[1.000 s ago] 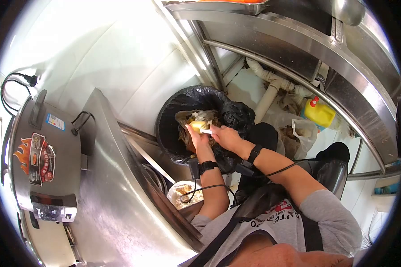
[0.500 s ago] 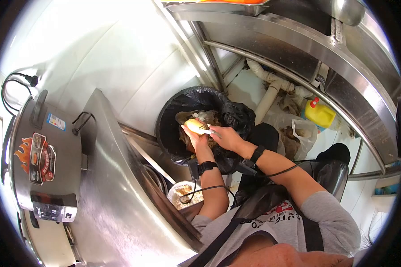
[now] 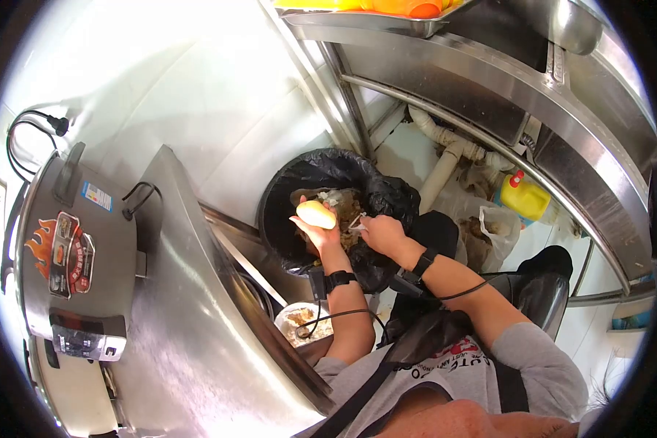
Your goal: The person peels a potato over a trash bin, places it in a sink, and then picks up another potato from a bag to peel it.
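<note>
A pale yellow peeled potato (image 3: pixel 316 214) rests in my left hand (image 3: pixel 324 235), with my fingers and thumb around its sides. My right hand (image 3: pixel 384 235) is closed on the handle of a peeler (image 3: pixel 357 222), which is a little to the right of the potato and apart from it. Much of the peeler is covered by my fingers. Both hands are over a bin (image 3: pixel 271 213) lined with a black bag, and scraps lie inside it.
At left, a metal counter (image 3: pixel 175 292) carries a large grey cooker (image 3: pixel 80 248). A white container of pale food (image 3: pixel 299 315) stands below my left forearm. White pipes (image 3: pixel 445 157), a yellow bottle (image 3: pixel 524 198) and a plastic bag (image 3: pixel 498 223) are under the steel sink at right.
The peeler has come away from the potato as my right hand moved right and slightly down. My left hand now shows the potato more fully. The view has shifted slightly.
</note>
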A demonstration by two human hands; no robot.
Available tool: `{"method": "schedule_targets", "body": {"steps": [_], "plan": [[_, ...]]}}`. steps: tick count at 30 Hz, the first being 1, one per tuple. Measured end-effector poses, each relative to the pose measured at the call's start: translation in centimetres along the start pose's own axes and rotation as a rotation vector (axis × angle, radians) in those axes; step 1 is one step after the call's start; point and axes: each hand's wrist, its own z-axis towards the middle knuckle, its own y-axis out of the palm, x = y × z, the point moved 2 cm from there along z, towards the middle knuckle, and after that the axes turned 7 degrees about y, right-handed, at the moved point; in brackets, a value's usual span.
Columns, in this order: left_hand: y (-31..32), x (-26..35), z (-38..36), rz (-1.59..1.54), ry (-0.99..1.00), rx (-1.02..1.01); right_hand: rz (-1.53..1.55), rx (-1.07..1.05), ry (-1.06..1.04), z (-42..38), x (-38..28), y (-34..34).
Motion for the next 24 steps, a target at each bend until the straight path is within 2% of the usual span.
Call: {"method": "schedule_targets", "body": {"steps": [1,5,7,8,10,11,12,14,16,17,18,19,21,22,23,24], "plan": [[0.1,-0.1,-0.1,-0.068,-0.059,-0.091,0.086,0.118,-0.006,0.0,0.0,0.0],[-0.3,-0.1,-0.3,-0.278,-0.204,-0.308,0.255,0.174,-0.003,0.4,0.4,-0.8],[-0.4,-0.3,-0.5,-0.257,-0.224,-0.314,0.496,0.296,0.048,0.3,0.8,-1.6],[-0.5,-0.3,-0.6,-0.232,-0.237,-0.315,0.491,0.304,0.046,0.1,1.1,-2.1],[-0.9,-0.4,-0.5,-0.238,-0.265,-0.353,0.897,0.328,0.001,-1.0,2.4,-3.6],[-0.9,-0.1,-0.6,-0.195,-0.255,-0.318,0.969,0.261,0.029,-1.8,3.5,-4.6],[-0.9,-0.2,-0.7,-0.155,-0.259,-0.29,0.958,0.301,0.035,-3.5,4.2,-6.6],[-2.6,-0.7,0.8,-0.23,-0.316,-0.335,1.063,0.139,0.157,-8.7,5.6,-10.9],[-2.1,-0.8,0.2,-0.274,-0.257,-0.399,0.859,0.273,0.089,-13.7,8.6,-14.1],[-1.4,-0.7,-0.2,-0.291,-0.256,-0.417,0.894,0.28,0.089,-15.8,10.3,-15.1],[-1.2,-1.3,-0.3,-0.338,-0.23,-0.288,0.816,0.298,0.124,-18.1,12.3,-16.0],[-1.4,-1.9,-0.1,-0.364,-0.259,-0.399,0.797,0.292,0.197,-19.9,14.9,-16.1],[2.6,-2.6,-2.5,-0.491,-0.313,-0.361,0.786,0.329,0.286,-22.5,19.6,-15.7],[5.3,-2.8,-3.8,-0.496,-0.311,-0.39,0.669,0.249,0.394,-23.6,21.5,-15.2],[8.8,-2.9,-5.8,-0.464,-0.405,-0.45,0.55,0.158,0.496,-24.2,23.2,-14.6],[12.5,-3.0,-7.7,-0.431,-0.488,-0.508,0.549,0.174,0.501,-24.3,24.6,-13.7]]}}
